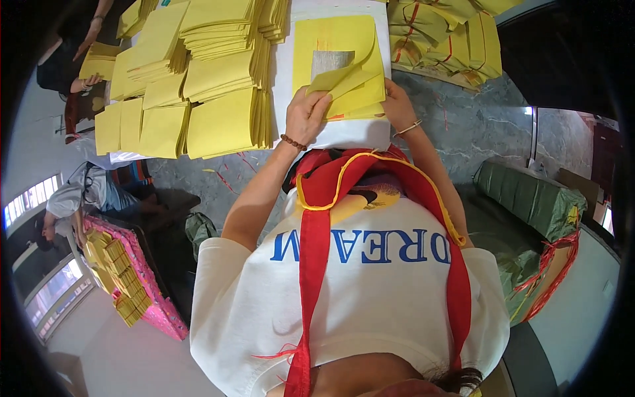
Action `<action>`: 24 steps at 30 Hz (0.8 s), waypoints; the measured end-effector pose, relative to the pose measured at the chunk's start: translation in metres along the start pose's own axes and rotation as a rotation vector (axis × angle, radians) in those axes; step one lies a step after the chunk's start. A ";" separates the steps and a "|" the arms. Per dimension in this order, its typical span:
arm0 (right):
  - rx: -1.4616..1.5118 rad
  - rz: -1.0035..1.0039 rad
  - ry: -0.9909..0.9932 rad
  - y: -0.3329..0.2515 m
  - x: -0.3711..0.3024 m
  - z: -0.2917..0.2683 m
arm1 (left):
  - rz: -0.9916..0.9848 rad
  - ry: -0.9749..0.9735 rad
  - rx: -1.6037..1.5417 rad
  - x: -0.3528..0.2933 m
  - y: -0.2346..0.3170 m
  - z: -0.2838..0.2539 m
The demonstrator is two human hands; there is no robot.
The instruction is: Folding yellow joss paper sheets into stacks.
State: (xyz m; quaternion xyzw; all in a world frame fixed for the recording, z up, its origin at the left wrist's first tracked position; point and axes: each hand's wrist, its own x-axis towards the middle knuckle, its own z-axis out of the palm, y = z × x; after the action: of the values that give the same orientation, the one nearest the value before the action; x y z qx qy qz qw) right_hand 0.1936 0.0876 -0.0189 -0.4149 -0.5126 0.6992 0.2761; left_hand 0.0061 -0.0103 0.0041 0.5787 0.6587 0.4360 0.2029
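Before me on the white table top (282, 63) lies a stack of yellow paper sheets (340, 33), with a silver-grey rectangle (331, 61) on it. My left hand (307, 118) pinches the near edge of the yellow paper, whose near part is lifted and folded over toward the upper right. At the right edge, my right hand (399, 107) has its thumb and fingers closed on the paper; some of its fingertips are hidden. How many sheets each hand holds cannot be made out.
Folded yellow paper stacks (221, 122) crowd the table's left side. Yellow bundles (446, 40) with red strips lie at the upper right. Green wrapped bales (529, 198) stand at the right. Another person's hand (86, 83) is at the far left; a seated person is by a pink-covered table (159, 304).
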 end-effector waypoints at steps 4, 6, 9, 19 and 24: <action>-0.130 0.032 0.015 -0.006 -0.002 0.000 | 0.006 0.002 -0.005 -0.001 0.002 -0.003; -0.143 0.038 0.004 -0.011 -0.005 0.001 | 0.114 -0.024 -0.009 -0.001 -0.001 -0.004; -0.149 0.041 0.025 -0.016 -0.006 0.004 | 0.148 -0.121 -0.020 -0.003 -0.001 -0.007; -0.272 -0.049 0.043 -0.010 0.000 0.003 | 0.406 -0.076 0.276 -0.002 0.002 0.004; -0.216 0.043 0.015 -0.025 -0.006 0.008 | 0.411 -0.068 0.284 -0.001 0.009 0.004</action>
State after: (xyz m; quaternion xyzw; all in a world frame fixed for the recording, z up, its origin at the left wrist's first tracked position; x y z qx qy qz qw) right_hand 0.1890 0.0866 0.0076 -0.4583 -0.5741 0.6424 0.2186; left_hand 0.0142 -0.0105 0.0089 0.7375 0.5747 0.3512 0.0487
